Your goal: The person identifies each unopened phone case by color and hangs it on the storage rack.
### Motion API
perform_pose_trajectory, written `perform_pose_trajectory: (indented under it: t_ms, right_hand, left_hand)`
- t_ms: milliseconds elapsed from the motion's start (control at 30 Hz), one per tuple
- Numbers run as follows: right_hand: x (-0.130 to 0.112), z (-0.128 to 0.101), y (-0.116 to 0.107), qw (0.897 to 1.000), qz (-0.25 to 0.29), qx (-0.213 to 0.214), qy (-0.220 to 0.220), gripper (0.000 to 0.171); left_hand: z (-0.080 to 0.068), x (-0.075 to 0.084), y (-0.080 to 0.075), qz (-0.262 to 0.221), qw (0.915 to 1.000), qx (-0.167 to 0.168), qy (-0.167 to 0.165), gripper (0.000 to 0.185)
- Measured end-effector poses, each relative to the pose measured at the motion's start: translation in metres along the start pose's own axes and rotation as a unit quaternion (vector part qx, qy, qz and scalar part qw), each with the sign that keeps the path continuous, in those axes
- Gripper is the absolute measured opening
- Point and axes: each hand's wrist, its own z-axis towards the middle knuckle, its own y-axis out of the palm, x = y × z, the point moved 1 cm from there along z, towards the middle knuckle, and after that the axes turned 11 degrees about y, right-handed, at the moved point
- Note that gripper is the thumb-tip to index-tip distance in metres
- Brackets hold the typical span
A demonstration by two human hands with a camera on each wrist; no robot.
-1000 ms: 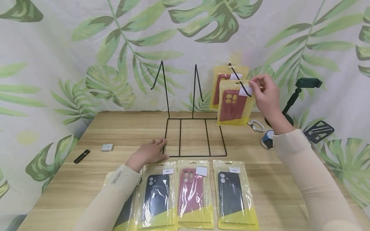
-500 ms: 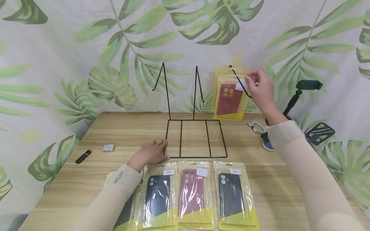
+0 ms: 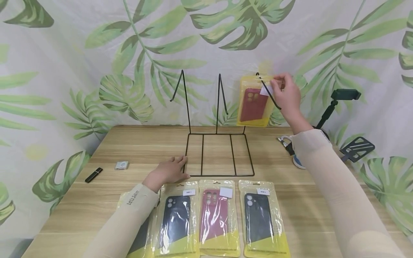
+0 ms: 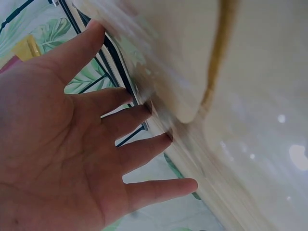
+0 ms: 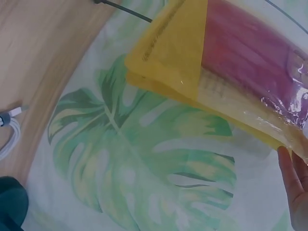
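The right hand (image 3: 285, 91) pinches the top edge of a yellow packet holding a red phone case (image 3: 255, 102), which hangs on the rightmost hook of the black wire rack (image 3: 219, 143) at the back of the wooden table (image 3: 96, 200) (the right wrist view shows a second yellow packet pressed behind it). The left hand (image 3: 167, 172) lies flat and relaxed, fingers straight, touching the rack's front left corner. Just in front of the rack lie three packets in a row: a dark case (image 3: 175, 222), a red case (image 3: 217, 218) and another dark case (image 3: 261, 220).
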Motion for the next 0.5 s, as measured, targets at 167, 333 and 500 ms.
perform_pose_trajectory:
  t_ms: [167, 333, 500]
  right_hand:
    - [0.012, -0.013, -0.011, 0.998, 0.034, -0.032, 0.038, 0.055]
    - [0.030, -0.038, -0.024, 0.995, 0.016, -0.079, 0.051, 0.073]
    - [0.058, -0.087, -0.026, 0.979, -0.126, -0.159, 0.024, 0.081]
  left_hand:
    - [0.001, 0.000, 0.001, -0.003, 1.0000, 0.003, 0.005, 0.078]
    - [0.002, -0.002, 0.003, 0.003, 0.9999, 0.009, 0.011, 0.079]
    - [0.002, -0.001, 0.003, 0.002, 0.9998, 0.007, 0.016, 0.079]
